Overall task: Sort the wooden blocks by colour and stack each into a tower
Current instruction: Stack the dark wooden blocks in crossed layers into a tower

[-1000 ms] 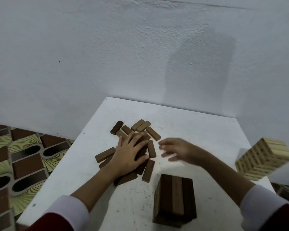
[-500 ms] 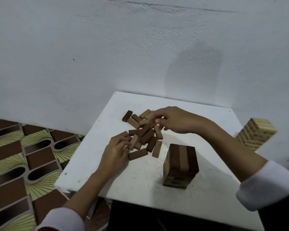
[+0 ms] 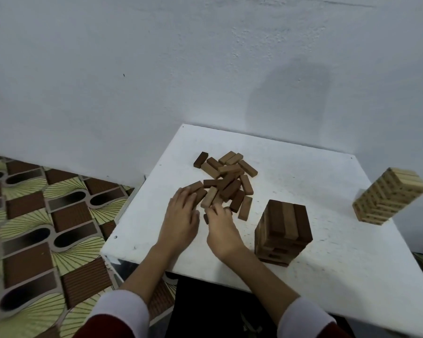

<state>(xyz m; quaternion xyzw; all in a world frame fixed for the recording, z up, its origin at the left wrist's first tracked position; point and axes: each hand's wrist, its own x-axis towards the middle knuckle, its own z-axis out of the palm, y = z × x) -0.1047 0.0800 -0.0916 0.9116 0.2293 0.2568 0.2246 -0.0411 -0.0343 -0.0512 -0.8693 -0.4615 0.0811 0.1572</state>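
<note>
A: Brown wood is partly stacked: a dark tower [image 3: 283,234] is seen near the front of the white table [image 3: 327,252].

B: And the hands?

A: The left hand [image 3: 181,215] is laid flat-fingered on the loose blocks [image 3: 226,180]; the right hand [image 3: 221,228] is curled, its hold hidden.

B: Farther back?

A: A pale tower [image 3: 388,195] is stood at the right edge; the brown heap is judged left to stack.

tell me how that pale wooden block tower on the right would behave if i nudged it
The pale wooden block tower looks tall for its narrow footprint, so it would probably tip rather than slide. It is built of separate stacked blocks, so it would likely scatter. It stands near the white table's right edge.
</note>
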